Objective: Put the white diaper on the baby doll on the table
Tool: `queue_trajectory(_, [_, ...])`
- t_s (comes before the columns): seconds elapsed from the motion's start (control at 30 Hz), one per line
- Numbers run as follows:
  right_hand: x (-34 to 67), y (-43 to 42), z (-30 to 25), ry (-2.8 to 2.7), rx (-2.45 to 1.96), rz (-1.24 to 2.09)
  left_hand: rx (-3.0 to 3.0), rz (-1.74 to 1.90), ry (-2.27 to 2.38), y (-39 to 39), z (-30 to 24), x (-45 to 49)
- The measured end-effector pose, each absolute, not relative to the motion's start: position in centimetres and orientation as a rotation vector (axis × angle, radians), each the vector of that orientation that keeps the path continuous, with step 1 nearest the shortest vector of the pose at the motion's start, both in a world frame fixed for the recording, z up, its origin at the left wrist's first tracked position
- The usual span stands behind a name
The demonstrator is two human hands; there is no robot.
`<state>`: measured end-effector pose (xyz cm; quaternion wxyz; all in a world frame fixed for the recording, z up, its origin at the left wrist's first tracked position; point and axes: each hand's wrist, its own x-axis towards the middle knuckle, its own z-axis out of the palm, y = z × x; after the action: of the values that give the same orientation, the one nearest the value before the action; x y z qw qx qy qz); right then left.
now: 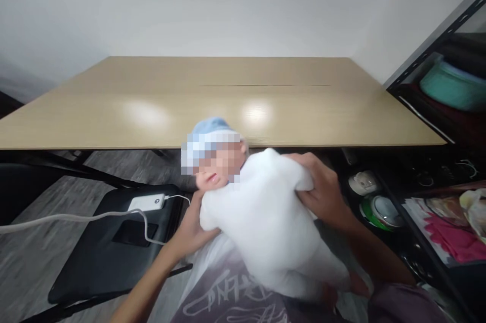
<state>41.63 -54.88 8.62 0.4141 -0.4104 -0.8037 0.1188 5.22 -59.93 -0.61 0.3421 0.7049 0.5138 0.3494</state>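
Note:
A baby doll (266, 216) in a white one-piece suit and a blue cap lies across my lap, head toward the table. My left hand (192, 229) cups the doll's near shoulder and arm from below, fingers curled round it. My right hand (322, 186) lies on the doll's far shoulder and pinches a fold of the white suit. The doll's bare feet (341, 290) show at the lower right. A clear plastic sheet (207, 257) lies under the doll over my printed clothing.
A long light-wood table (228, 105) stands just ahead. A black chair (110, 247) at my left carries a white power bank (146, 203) with a cable. Dark metal shelving (429, 201) at the right holds a teal tub, small toys and pink paper.

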Motion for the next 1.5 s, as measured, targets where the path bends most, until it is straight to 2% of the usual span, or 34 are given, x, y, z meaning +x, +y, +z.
queue_trajectory(0.17, [44.9,-50.8,9.5,-1.927,-1.374,0.056,1.980,0.688,1.215,-50.7,6.6,6.9])
queue_trajectory(0.33, [46.4,-44.4,7.3,-1.947,-1.573,0.057,1.921,0.506,1.191,-42.5,8.6,8.2])
queue_trajectory(0.53, [47.7,-41.3,5.3,-1.987,-1.680,-0.023,1.918,0.390,1.203,-37.6,8.5,7.5])
queue_trajectory(0.97, [50.4,-38.9,1.6,-2.023,-1.676,0.083,2.191,0.453,1.583,-34.8,5.6,4.1])
queue_trajectory(1.23, [49.8,-30.2,2.4,-2.144,-1.642,0.123,2.533,0.467,1.645,-28.0,3.8,3.2])
queue_trajectory(1.5, [49.0,-19.4,1.6,-2.151,-1.617,-0.054,2.455,0.541,1.645,-17.5,3.1,3.3])
